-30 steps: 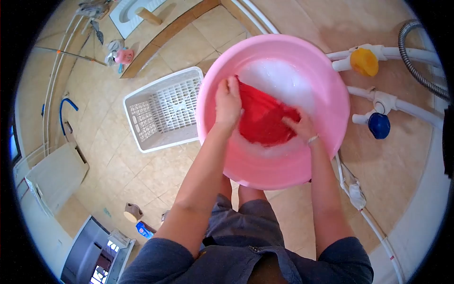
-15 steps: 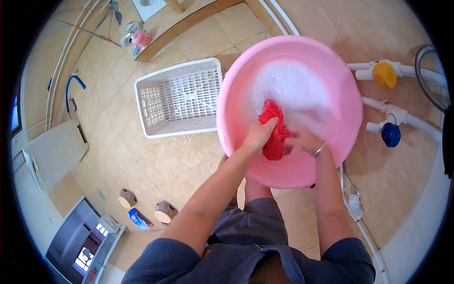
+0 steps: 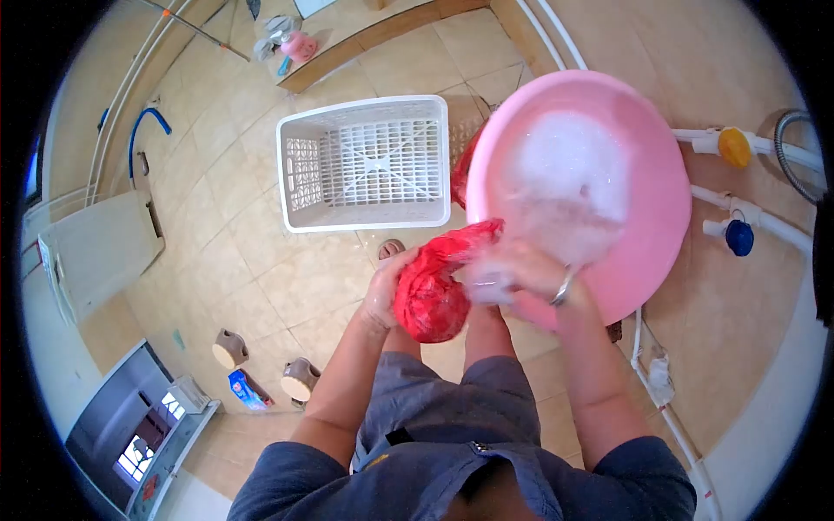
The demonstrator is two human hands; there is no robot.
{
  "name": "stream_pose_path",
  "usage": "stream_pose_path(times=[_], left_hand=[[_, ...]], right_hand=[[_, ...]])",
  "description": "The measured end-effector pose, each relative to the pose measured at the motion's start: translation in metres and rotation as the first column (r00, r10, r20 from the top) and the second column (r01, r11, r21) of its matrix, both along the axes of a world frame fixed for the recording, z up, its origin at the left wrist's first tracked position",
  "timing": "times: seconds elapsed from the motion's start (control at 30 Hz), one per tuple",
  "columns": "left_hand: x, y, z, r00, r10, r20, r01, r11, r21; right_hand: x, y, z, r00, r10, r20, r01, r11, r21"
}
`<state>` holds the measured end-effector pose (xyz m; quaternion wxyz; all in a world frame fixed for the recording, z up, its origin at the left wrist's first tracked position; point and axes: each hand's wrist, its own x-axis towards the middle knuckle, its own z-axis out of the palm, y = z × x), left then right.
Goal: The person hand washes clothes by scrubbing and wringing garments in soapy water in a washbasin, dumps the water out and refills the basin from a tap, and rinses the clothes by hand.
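Bunched, bright-red wet cloth [image 3: 433, 304] held up just left of the round pink plastic basin [image 3: 656, 234]. Left hand [image 3: 380, 291] nearer, gripping its left side; long axis slants up-right basinward. Right hand [image 3: 526, 271] blurred, grip can't be told. Cloth crumpled, glistening.

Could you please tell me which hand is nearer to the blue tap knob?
Right: the right hand is at the edge of the pink basin, left of the blue tap knob; the left hand, holding the red cloth, is farther left.
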<state>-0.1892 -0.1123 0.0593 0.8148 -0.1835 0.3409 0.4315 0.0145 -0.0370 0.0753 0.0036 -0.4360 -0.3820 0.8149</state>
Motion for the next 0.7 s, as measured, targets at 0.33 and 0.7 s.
stream_pose_path(times=[0.33, 0.7], left_hand=[[-0.079, -0.063, -0.049, 0.971, -0.113, -0.21, 0.073, 0.98, -0.187], [0.027, 0.022, 0.087, 0.997, 0.044, -0.058, -0.032, 0.981, 0.191]], right_hand=[[0.011, -0.009, -0.022, 0.709, -0.664, 0.239, 0.638, 0.748, 0.184], [0.11, -0.026, -0.067, 0.562, -0.771, 0.298, 0.801, 0.598, 0.036]])
